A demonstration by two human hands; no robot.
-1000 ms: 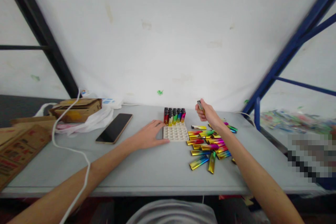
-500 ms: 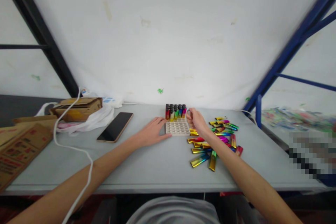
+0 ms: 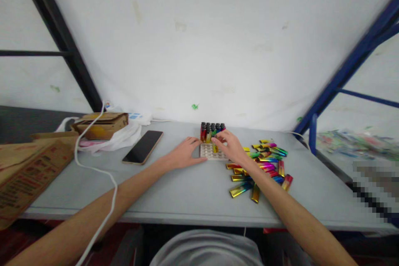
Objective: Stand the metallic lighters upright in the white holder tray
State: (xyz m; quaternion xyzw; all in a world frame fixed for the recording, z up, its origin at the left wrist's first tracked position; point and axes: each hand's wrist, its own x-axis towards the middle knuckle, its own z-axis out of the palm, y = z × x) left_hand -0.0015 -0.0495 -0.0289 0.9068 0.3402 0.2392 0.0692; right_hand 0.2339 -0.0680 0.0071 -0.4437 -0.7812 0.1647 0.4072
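Note:
A pale tray with round holes [image 3: 207, 152] lies on the table, with several shiny, colour-graded lighters with black tops [image 3: 203, 132] upright in its back rows. At the tray's left edge rests my left hand [image 3: 185, 153], open, thumb and fingers spread around the corner and holding nothing. My right hand [image 3: 230, 145] is over the tray, its fingers pinched on a yellow-green lighter [image 3: 215, 148] held upright just in front of the filled rows. Whether its lower end sits in a hole I cannot tell. My right hand hides part of the tray's right side.
Loose metallic lighters [image 3: 240, 190] lie in a pile right of the tray, under my right forearm. A phone [image 3: 143, 147], cardboard boxes [image 3: 37, 174] and a white plastic bag [image 3: 124, 136] are at left. A white cable [image 3: 109, 181] hangs across my left forearm.
My right hand has moved left from beside the tray to over it, bringing the lighter to the front of the filled rows. My left hand stays at the tray's edge. The view shifted slightly.

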